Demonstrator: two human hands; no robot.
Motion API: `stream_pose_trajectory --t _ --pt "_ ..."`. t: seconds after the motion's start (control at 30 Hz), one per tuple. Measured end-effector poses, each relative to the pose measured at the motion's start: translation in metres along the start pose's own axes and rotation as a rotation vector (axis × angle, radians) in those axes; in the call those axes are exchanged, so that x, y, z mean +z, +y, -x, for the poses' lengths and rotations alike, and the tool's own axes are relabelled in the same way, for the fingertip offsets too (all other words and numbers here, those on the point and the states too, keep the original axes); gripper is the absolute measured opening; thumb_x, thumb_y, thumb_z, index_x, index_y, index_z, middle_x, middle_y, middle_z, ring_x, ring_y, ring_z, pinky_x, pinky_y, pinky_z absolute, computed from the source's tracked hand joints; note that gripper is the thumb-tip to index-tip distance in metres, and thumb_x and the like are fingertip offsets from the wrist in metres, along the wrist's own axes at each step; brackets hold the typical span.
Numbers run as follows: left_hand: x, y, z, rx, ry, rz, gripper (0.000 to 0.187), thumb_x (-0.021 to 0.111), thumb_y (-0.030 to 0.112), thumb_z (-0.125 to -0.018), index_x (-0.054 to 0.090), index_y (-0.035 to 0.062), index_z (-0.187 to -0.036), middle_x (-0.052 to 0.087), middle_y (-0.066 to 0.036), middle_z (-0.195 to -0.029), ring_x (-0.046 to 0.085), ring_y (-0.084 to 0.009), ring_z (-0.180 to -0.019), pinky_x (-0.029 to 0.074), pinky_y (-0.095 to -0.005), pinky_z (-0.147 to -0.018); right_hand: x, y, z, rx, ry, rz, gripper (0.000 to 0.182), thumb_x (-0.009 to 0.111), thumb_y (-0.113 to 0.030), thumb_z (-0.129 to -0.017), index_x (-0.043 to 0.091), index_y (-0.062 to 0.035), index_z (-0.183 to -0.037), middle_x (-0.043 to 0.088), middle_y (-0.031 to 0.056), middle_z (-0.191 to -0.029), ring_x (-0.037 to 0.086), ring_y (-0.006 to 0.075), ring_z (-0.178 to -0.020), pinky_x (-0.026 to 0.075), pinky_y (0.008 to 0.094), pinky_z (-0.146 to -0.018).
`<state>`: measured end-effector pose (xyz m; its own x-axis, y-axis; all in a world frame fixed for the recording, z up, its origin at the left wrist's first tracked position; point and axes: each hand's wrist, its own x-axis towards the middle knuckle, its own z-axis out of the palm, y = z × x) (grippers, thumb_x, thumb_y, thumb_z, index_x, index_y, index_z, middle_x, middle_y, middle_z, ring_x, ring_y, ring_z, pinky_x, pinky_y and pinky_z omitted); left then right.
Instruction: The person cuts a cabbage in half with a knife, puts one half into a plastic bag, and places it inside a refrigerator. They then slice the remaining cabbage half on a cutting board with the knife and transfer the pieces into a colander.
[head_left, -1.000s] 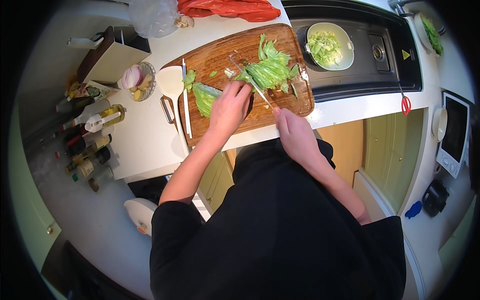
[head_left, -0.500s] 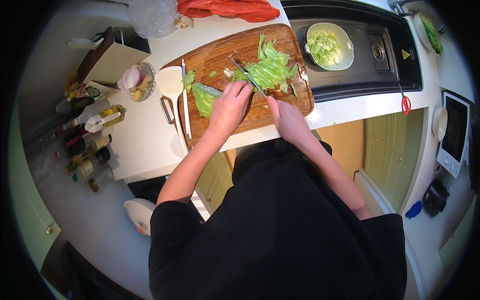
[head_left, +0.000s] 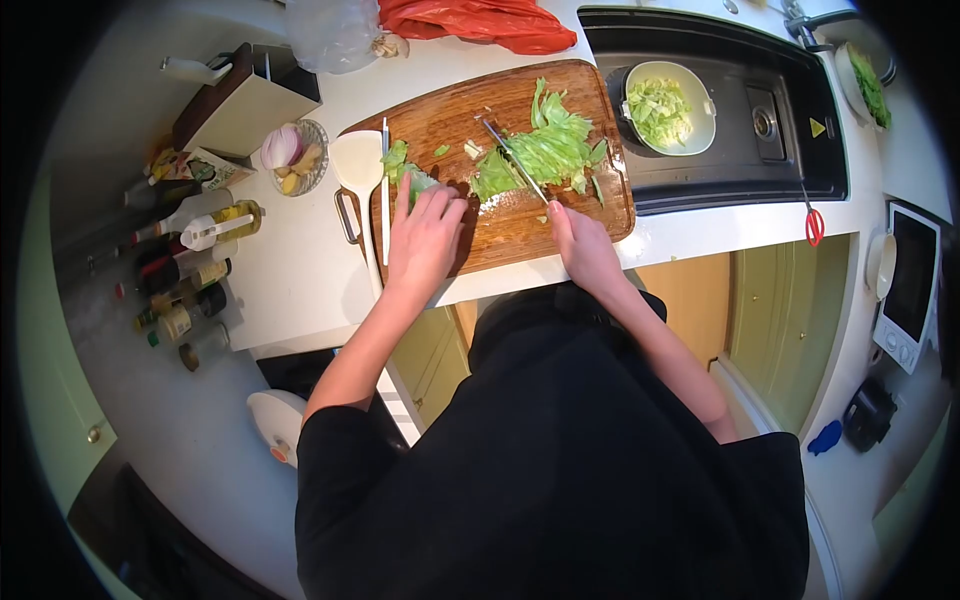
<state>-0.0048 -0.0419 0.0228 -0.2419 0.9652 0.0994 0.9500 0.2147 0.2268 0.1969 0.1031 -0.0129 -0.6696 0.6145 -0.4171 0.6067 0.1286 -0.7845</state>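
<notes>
A wooden cutting board (head_left: 480, 85) bears shredded lettuce (head_left: 550, 148) and a larger lettuce piece (head_left: 422, 181) on its left part. My left hand (head_left: 426, 238) is closed over that larger piece with bent fingers, hiding most of it. The handle of a knife (head_left: 515, 157) is in my right hand (head_left: 585, 246). Its blade lies slanted across the shreds, tip pointing away from me. A white spatula (head_left: 357, 165) and a pair of white chopsticks (head_left: 386, 215) rest along the board's left edge.
Right of the board, a bowl of cut lettuce (head_left: 700, 130) stands in the black sink (head_left: 740, 175). Red-handled scissors (head_left: 814, 226) lie at the counter edge. To the left are a glass bowl with onion (head_left: 284, 148), a knife block (head_left: 235, 105) and several bottles (head_left: 185, 275). A red bag (head_left: 490, 22) lies behind.
My left hand has moved left, away from the blade and onto the larger lettuce piece. The knife stays in my right hand among the shreds. The view has shifted slightly.
</notes>
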Motion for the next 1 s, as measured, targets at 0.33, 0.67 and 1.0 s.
stream_pose_trajectory --t 0.33,0.67,1.0 --pt "0.058 0.043 -0.027 -0.217 0.221 0.374 0.024 0.068 0.005 -0.090 0.062 0.0029 -0.113 0.063 -0.013 -0.113 0.063 -0.0353 -0.104 0.055 -0.0447 -0.081 -0.024 -0.046 0.036 0.001 0.046 0.128 0.051 0.042 -0.041 -0.112 0.060 0.0000 -0.087 0.066 0.0273 -0.076 0.064 0.0499 -0.077 0.048 0.0582 -0.069" --pt "0.061 0.038 -0.022 -0.129 0.213 0.383 0.023 0.070 0.002 -0.087 0.065 0.0029 -0.110 0.065 -0.011 -0.112 0.065 -0.0313 -0.105 0.058 -0.0427 -0.078 -0.026 -0.045 0.041 0.017 0.007 0.263 0.050 0.045 -0.040 -0.111 0.062 -0.0005 -0.087 0.067 0.0272 -0.075 0.065 0.0489 -0.074 0.050 0.0581 -0.068" --pt "0.064 0.038 -0.029 -0.092 0.206 0.386 0.024 0.069 0.003 -0.089 0.067 0.0057 -0.113 0.066 -0.008 -0.112 0.066 -0.0288 -0.103 0.059 -0.0408 -0.078 -0.025 -0.025 0.021 -0.041 -0.030 0.261 0.054 0.040 -0.041 -0.112 0.065 0.0005 -0.086 0.068 0.0273 -0.079 0.066 0.0494 -0.082 0.052 0.0589 -0.076"
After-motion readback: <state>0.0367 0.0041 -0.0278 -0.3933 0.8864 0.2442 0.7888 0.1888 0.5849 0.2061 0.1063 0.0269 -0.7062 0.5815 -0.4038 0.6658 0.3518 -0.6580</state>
